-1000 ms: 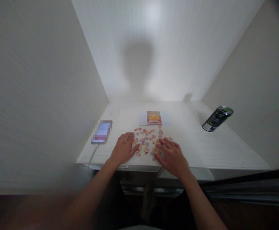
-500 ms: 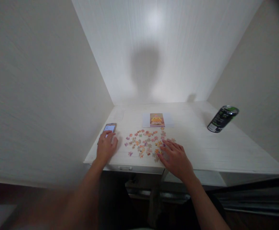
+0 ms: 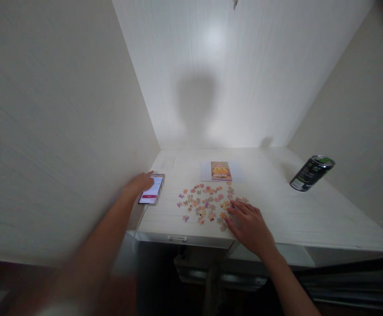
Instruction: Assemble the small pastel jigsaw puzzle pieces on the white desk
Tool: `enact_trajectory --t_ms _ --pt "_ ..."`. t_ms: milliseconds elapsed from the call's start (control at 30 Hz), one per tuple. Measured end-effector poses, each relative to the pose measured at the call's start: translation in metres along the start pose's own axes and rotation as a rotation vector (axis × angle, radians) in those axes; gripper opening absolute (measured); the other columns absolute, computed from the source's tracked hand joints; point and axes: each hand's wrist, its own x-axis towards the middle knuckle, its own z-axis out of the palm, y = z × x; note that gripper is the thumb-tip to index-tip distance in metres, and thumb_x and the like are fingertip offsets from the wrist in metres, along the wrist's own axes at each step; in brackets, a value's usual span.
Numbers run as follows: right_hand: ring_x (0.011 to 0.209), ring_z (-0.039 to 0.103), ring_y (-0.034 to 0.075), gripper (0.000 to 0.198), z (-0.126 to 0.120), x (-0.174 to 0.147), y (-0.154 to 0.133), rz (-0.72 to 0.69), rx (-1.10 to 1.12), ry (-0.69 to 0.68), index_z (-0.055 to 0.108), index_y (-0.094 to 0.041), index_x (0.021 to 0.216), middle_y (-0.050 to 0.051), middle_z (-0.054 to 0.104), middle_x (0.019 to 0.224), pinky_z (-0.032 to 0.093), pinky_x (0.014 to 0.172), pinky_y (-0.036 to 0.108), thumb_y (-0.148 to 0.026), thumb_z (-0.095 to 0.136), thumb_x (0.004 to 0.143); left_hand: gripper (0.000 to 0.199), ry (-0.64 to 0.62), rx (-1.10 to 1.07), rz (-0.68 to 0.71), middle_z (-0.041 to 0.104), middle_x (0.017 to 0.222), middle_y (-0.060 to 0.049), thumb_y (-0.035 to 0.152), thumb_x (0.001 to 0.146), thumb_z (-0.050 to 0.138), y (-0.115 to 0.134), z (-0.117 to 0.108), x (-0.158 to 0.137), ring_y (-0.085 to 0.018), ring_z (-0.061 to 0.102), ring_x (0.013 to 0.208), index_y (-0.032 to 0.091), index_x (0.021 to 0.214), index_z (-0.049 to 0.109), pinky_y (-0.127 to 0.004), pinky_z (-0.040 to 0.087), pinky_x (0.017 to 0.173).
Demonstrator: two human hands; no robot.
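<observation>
At the left end of the desk lies a smartphone (image 3: 153, 188) with its screen lit. My left hand (image 3: 141, 182) is at its upper left side, with one finger stretched toward the far edge and the thumb over the screen. Whether the thumb touches the glass I cannot tell. My right hand (image 3: 248, 223) rests open, palm down, at the right edge of a spread of loose jigsaw puzzle pieces (image 3: 206, 204) in orange, pink, purple and grey-green. Its fingertips lie on or beside several pieces. Beneath the palm, the surface is hidden.
Behind the pieces, a picture card (image 3: 221, 171) with a yellow figure lies on a white sheet (image 3: 205, 172). A black and green drink can (image 3: 311, 173) stands at the right. Pale walls enclose the white desk (image 3: 293, 219); a drawer handle (image 3: 177, 239) sits on its front.
My left hand has shifted to the phone's left side, uncovering more of the screen, which now shows a red bar. My right hand stays by the pieces. The view has shifted slightly.
</observation>
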Motion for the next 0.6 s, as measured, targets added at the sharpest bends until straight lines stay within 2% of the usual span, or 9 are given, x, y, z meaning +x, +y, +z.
enact_trajectory --t_ms 67,167,300,400,500,600 --pt "0.121 0.052 0.028 0.028 0.0 0.0 0.0 -0.001 -0.007 0.006 0.065 -0.025 0.111 0.007 0.061 0.13 0.04 0.1 0.046 -0.039 0.055 0.089 0.043 -0.045 -0.031 -0.017 0.056 0.131 -0.015 0.024 0.098 0.047 -0.005 -0.007 0.01 -0.022 0.061 0.108 0.013 0.14 0.045 -0.04 0.05 0.093" --pt "0.12 0.052 0.028 0.026 -0.001 0.001 0.0 0.01 -0.017 0.005 0.065 -0.023 0.108 0.008 0.061 0.13 0.04 0.1 0.046 -0.039 0.054 0.09 0.04 -0.067 -0.042 -0.033 0.059 0.125 -0.012 0.032 0.097 0.052 -0.01 -0.009 0.013 -0.022 0.062 0.104 0.015 0.133 0.05 -0.041 0.051 0.09" --pt "0.121 0.051 0.028 0.023 -0.003 0.002 -0.001 0.019 -0.013 0.032 0.065 -0.022 0.104 0.008 0.06 0.13 0.039 0.1 0.046 -0.037 0.054 0.09 0.03 -0.045 0.005 -0.062 0.064 0.116 -0.015 0.021 0.096 0.045 -0.011 -0.001 0.0 -0.023 0.063 0.1 0.01 0.12 0.058 -0.036 0.051 0.084" --pt "0.121 0.051 0.027 0.021 -0.003 0.0 0.0 0.005 -0.003 0.06 0.064 -0.022 0.105 0.008 0.061 0.128 0.038 0.101 0.045 -0.035 0.055 0.09 0.033 -0.035 0.034 -0.028 0.067 0.111 -0.015 0.012 0.088 0.041 -0.012 0.006 -0.012 -0.024 0.064 0.096 0.012 0.111 0.064 -0.031 0.049 0.078" --pt "0.119 0.052 0.026 0.022 -0.002 -0.001 0.0 -0.003 0.014 0.08 0.064 -0.022 0.105 0.008 0.062 0.126 0.038 0.1 0.044 -0.035 0.055 0.09 0.045 -0.025 0.05 0.004 0.066 0.113 -0.014 0.007 0.081 0.041 -0.01 0.012 -0.016 -0.024 0.064 0.097 0.014 0.12 0.064 -0.029 0.047 0.078" --pt "0.118 0.052 0.027 0.021 -0.002 -0.002 0.001 -0.001 0.021 0.083 0.064 -0.023 0.104 0.008 0.063 0.125 0.038 0.1 0.045 -0.034 0.056 0.089 0.062 -0.013 0.062 -0.001 0.064 0.12 -0.016 0.007 0.079 0.041 -0.006 0.014 -0.01 -0.025 0.064 0.101 0.017 0.14 0.049 -0.029 0.047 0.078"
